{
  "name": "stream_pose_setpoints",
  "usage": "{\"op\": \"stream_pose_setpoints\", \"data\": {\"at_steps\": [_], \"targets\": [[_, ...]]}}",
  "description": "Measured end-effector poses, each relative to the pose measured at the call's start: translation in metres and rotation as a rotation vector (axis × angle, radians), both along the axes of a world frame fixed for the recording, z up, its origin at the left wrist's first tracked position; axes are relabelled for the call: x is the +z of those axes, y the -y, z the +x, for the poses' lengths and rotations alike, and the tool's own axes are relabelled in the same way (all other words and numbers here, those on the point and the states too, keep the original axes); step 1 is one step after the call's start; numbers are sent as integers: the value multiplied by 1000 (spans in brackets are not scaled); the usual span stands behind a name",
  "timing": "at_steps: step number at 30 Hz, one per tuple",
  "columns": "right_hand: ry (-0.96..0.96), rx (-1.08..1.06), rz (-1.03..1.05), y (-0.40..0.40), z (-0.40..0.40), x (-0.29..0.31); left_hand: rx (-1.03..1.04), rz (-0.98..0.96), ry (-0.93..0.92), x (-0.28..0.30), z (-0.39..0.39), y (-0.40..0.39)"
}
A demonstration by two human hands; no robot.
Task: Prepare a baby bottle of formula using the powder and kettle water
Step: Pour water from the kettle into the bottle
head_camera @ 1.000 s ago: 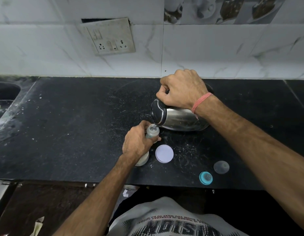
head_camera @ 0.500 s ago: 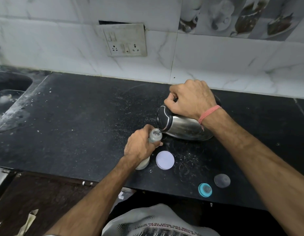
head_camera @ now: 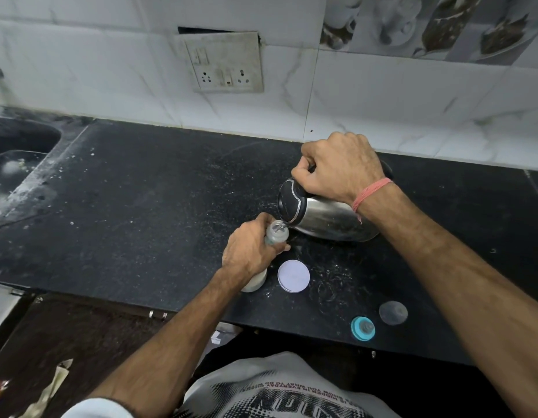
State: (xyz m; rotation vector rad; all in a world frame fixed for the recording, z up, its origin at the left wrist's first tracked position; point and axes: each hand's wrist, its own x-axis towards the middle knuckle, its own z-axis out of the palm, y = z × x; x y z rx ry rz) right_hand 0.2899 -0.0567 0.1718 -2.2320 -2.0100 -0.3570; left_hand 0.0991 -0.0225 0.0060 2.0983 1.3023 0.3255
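We hold the bottle [head_camera: 276,233] upright on the counter [head_camera: 141,206] with our left hand [head_camera: 249,251], fingers wrapped tight around its body, and our right hand [head_camera: 340,170] is clenched on the handle of the kettle [head_camera: 328,218]. The kettle lies tipped almost flat, its spout right over the bottle's open mouth, and a thin stream of water shows there.

What has changed over the last second is small: both hands keep the same grip, the kettle leans at much the same steep angle as before, and the spout has stayed at the mouth. The view has shifted (our head has lifted, so more of the wall and the socket [head_camera: 224,63] shows), but the things on the counter have not moved. We judge from this that the pour is under way and steady, not starting or ending.

The lower part of the bottle looks milky white below our hand, so the powder seems to be in already, though we cannot read the fill level. The white lid [head_camera: 293,276] lies flat just beside the bottle, and the teal collar with its teat [head_camera: 362,328] and the clear cap [head_camera: 393,312] sit near the front edge, well apart from the pour. So the closing and shaking are not yet done.

The mouth is narrow, and the water may be hot, so a slip would wet our left fingers.
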Motion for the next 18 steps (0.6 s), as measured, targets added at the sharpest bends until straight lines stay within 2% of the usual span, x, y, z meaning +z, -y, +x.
{"op": "stream_pose_setpoints", "data": {"at_steps": [18], "targets": [[25, -4, -1, -3, -1, -1, -3, 13, 0, -2, -1, 0]]}}
